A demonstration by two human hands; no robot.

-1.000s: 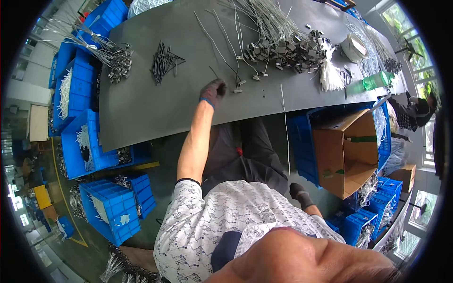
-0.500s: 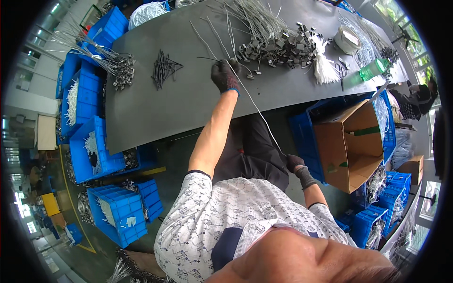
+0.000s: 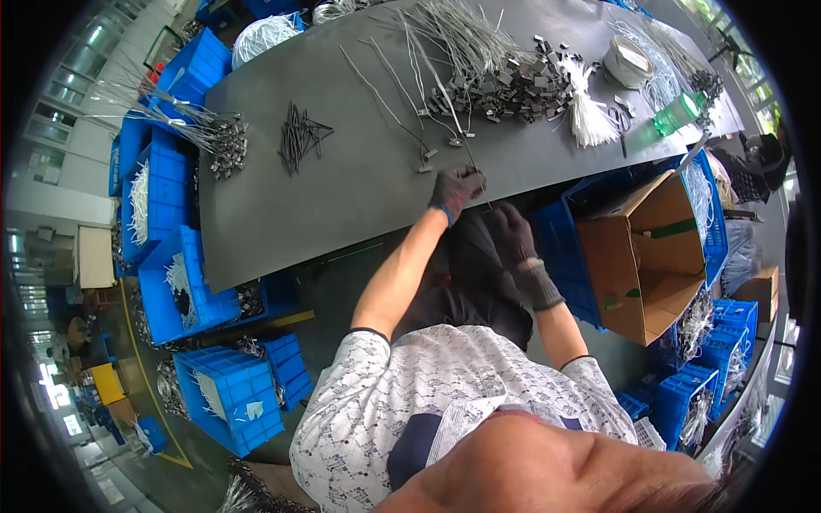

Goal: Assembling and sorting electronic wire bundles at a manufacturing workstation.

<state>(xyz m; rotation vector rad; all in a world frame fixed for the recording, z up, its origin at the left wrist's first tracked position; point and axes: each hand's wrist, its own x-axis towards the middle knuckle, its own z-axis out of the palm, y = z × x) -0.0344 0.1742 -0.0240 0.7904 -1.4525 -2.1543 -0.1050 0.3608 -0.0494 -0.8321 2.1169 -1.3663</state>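
Observation:
My left hand (image 3: 459,188), in a dark glove, is over the front edge of the grey table. Its fingers are closed round a thin dark rod-like piece (image 3: 471,156), which slants down past the fingertips. My right hand (image 3: 513,236), also gloved, is just beyond the table edge, close to the lower end of that piece. Its fingers are bent together, and what they hold, if anything, is too small to make out. Beyond the left hand lie light wires (image 3: 376,90) with small metal-ended connectors (image 3: 425,162). A pile of similar thin dark pieces (image 3: 301,138) lies to the left.
On the grey table (image 3: 256,222) are a heap of dark connectors (image 3: 522,85), a white tie bundle (image 3: 590,111), scissors (image 3: 621,128) and a green bottle (image 3: 680,114). A cardboard box (image 3: 637,265) stands in a blue crate at right. Blue crates (image 3: 227,398) line the left.
My left hand has come back toward the table edge with the dark piece. My right hand has risen to meet it. The light wire stretched between the hands now lies on the table.

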